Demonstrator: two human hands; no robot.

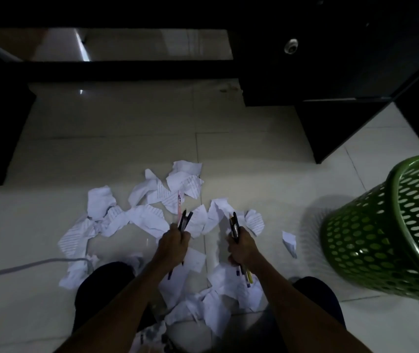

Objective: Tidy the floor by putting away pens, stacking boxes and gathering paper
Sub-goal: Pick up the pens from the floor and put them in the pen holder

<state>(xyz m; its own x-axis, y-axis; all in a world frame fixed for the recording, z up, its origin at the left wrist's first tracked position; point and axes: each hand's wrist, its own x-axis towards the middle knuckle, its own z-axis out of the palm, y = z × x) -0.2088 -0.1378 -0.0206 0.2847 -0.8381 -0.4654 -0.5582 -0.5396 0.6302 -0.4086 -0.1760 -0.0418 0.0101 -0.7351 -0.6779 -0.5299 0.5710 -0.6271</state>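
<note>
At the lower centre of the frame, your left hand [174,240] is closed in a fist around a bundle of pens [183,220], tips pointing up. Just right of it, your right hand [241,247] grips a second bundle of pens [234,226] the same way. Crumpled paper [149,215] litters the tiled floor [126,138] around both. A green perforated basket [381,238] leans at the right edge. Loosely bunched pens could slip free and scatter into the paper.

Bare forearms [116,301]; dark trousers [101,289].
</note>
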